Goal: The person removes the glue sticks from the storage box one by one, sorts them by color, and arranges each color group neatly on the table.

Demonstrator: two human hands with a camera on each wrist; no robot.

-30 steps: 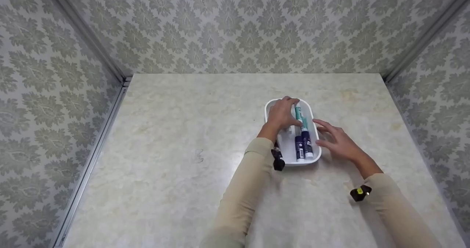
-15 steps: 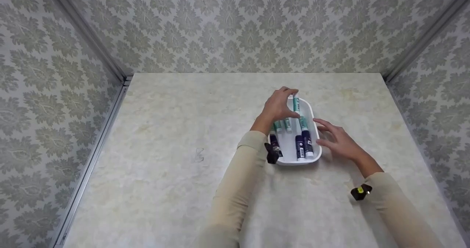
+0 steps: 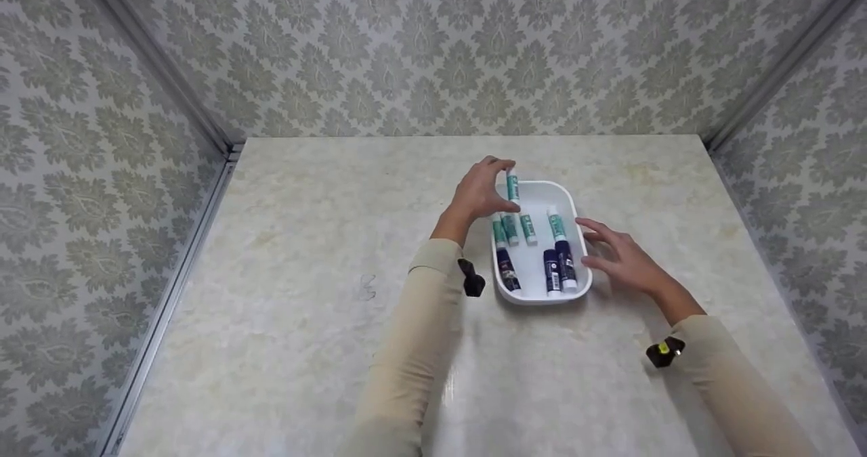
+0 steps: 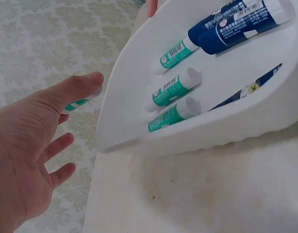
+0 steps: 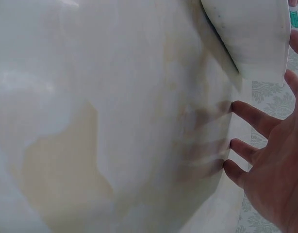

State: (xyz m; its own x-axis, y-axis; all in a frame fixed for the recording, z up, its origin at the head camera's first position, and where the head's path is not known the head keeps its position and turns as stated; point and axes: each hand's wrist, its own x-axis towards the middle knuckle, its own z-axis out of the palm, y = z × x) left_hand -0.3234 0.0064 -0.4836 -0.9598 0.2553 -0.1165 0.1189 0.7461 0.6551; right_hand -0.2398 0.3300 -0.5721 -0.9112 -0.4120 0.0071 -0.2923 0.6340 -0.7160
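Note:
My left hand (image 3: 478, 191) pinches a small green-and-white glue stick (image 3: 513, 187) between thumb and fingers, over the far left end of a white plastic tray (image 3: 535, 267). In the left wrist view the thumb hides most of that glue stick (image 4: 77, 104). Several other green glue sticks (image 3: 528, 230) lie in the tray, mostly along its left side, with one at the right (image 3: 557, 225). Navy glue sticks (image 3: 553, 272) rest in its near part, two at right and one (image 3: 507, 272) at left. My right hand (image 3: 626, 264) rests with spread fingers at the tray's right rim.
The tray stands on a pale marbled tabletop (image 3: 325, 240), right of its middle. A patterned wall (image 3: 433, 57) rises behind the table, with metal-framed side walls at left and right. Faint scribble marks (image 3: 368, 288) show on the tabletop.
My left hand has lifted the green glue stick from the tray's right side and carried it left to the far left end. The right hand has stayed at the rim.

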